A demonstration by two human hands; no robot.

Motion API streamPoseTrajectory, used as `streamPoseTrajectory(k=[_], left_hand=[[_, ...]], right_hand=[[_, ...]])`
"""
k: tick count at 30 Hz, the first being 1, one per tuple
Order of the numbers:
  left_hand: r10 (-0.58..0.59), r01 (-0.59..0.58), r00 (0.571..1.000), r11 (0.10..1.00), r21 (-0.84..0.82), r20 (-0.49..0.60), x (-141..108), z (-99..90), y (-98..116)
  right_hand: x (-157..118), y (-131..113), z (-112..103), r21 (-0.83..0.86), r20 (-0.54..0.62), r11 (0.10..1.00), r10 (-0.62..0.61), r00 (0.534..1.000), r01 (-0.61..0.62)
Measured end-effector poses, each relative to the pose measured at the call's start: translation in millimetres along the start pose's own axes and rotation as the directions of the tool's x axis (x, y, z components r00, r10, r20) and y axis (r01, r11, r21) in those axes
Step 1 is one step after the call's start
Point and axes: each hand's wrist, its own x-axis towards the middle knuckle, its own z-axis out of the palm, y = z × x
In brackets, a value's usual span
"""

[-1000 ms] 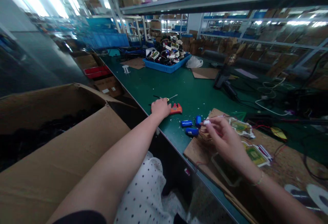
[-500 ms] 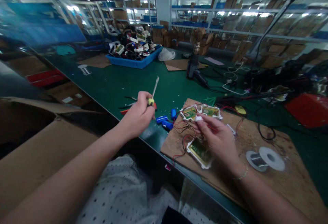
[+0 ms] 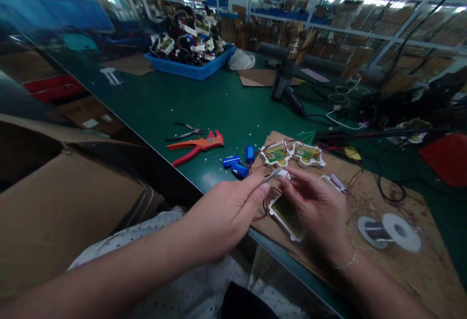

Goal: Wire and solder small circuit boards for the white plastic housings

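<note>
My left hand [image 3: 229, 212] is closed around a screwdriver; only its metal shaft [image 3: 273, 175] shows, and its tip meets a small white connector [image 3: 284, 174]. Thumb and fingers of my right hand [image 3: 319, 207] pinch that connector, from which thin red wire runs. Beneath my right hand lies a circuit board in a white frame [image 3: 286, 219], partly covered. Two smaller framed boards, one on the left [image 3: 275, 154] and one on the right [image 3: 308, 154], lie just beyond. Several blue cylinders [image 3: 231, 161] with wires sit left of them.
A wooden board [image 3: 386, 260] carries the circuit boards and a solder spool [image 3: 390, 231]. Red wire strippers [image 3: 199, 146] and pliers [image 3: 189, 129] lie on the green table. Farther back are a blue tray [image 3: 197, 72] heaped with parts and a heat gun [image 3: 284, 83]. Cables run along the right.
My left hand has moved right and down, bringing the screwdriver to the white connector in my right hand. The red wire strippers are now uncovered. The view has shifted slightly.
</note>
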Motion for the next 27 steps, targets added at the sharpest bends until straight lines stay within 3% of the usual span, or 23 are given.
streamPoseTrajectory(k=[3, 7, 12, 19, 27], left_hand=[[0.075, -0.07, 0.996, 0.993, 0.095, -0.051, 6, 5.4, -13], [0.018, -0.015, 0.999, 0.994, 0.112, -0.027, 10, 10.9, -17], [-0.022, 0.023, 1.0, 0.991, 0.132, -0.009, 15, 16.1, -14], [-0.047, 0.05, 0.998, 0.994, 0.1, -0.034, 22, 15.7, -12], [-0.071, 0.084, 0.996, 0.953, 0.292, -0.052, 19, 21.0, -7]], right_hand=[[1, -2, 4, 0.081, 0.0, 0.995, 0.062, 0.998, -0.061], [3, -10, 11, 0.252, 0.026, 0.948, 0.193, 0.981, -0.193], [4, -17, 13, 0.342, 0.089, 0.872, 0.341, 0.936, -0.351], [2, -4, 12, 0.513, 0.132, 0.783, 0.333, 0.934, -0.351], [0, -11, 14, 0.463, 0.073, 0.818, 0.348, 0.935, -0.341]])
